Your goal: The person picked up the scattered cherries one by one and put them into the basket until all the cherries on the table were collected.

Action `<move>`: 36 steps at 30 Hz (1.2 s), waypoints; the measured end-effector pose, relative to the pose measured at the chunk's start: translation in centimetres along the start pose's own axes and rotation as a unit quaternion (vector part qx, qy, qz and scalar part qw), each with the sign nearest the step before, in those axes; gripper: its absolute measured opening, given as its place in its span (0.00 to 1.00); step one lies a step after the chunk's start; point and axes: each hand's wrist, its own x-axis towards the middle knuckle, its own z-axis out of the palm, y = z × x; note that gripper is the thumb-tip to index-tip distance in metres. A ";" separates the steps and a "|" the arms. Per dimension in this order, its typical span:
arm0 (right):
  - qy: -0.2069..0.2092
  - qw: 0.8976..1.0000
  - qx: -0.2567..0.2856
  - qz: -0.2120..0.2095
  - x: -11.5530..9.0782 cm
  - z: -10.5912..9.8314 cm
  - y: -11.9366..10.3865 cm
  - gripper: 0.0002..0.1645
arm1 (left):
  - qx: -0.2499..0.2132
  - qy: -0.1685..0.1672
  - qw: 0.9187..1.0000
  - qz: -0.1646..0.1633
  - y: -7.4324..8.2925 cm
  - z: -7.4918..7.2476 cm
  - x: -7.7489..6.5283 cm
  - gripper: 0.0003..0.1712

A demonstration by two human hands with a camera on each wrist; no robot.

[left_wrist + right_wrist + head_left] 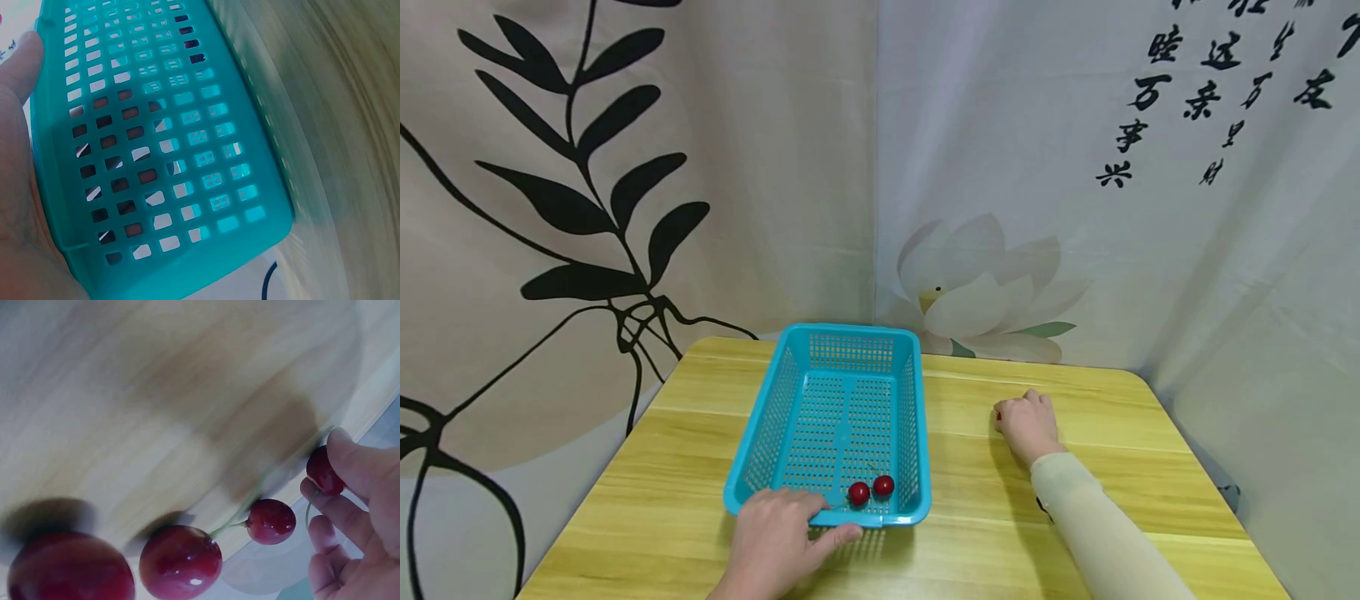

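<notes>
My left hand (775, 533) grips the near rim of a blue perforated plastic basket (922, 417), its fingers over the rim and partly showing through the holes of the basket wall (181, 262) in the left wrist view. Inside the basket, two red cherries (859, 494) with stems lie at the near end. At the right part of the table my right hand (1028, 423) pinches a cherry (324, 470) between thumb and finger. Beside it, in the right wrist view, are a small cherry (271, 522), a larger one (181, 562) and another close to the camera (70, 569).
The wooden table (970, 492) has rounded far corners. A light curtain (790, 167) with printed leaves, a lotus and black writing hangs close behind its far edge and along the sides. The basket stands left of the table's middle.
</notes>
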 end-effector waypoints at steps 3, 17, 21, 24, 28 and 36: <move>-0.003 1.000 -0.009 -0.003 0.0 0.0 -0.1 0.13 | -0.001 0.001 1.000 -0.001 0.0 0.0 0.0 0.33; 0.003 1.000 0.001 -0.006 -0.5 -0.2 -0.8 0.17 | -0.005 0.006 1.000 0.003 0.0 0.0 0.0 0.32; 0.009 1.000 0.019 -0.002 -0.4 -0.2 -0.8 0.20 | -0.005 0.002 1.000 -0.002 0.1 0.0 0.1 0.32; 0.015 0.999 0.035 0.002 -0.4 -0.3 -0.8 0.22 | -0.006 0.001 1.000 -0.005 0.1 -0.1 0.1 0.34; 0.029 0.999 0.043 0.002 -0.5 -0.4 -0.9 0.22 | -0.005 -0.002 1.000 -0.005 0.1 -0.1 0.1 0.35; 0.056 0.995 0.085 -0.004 -0.6 -1.0 -1.5 0.19 | -0.007 0.007 1.000 0.002 0.0 0.0 0.2 0.32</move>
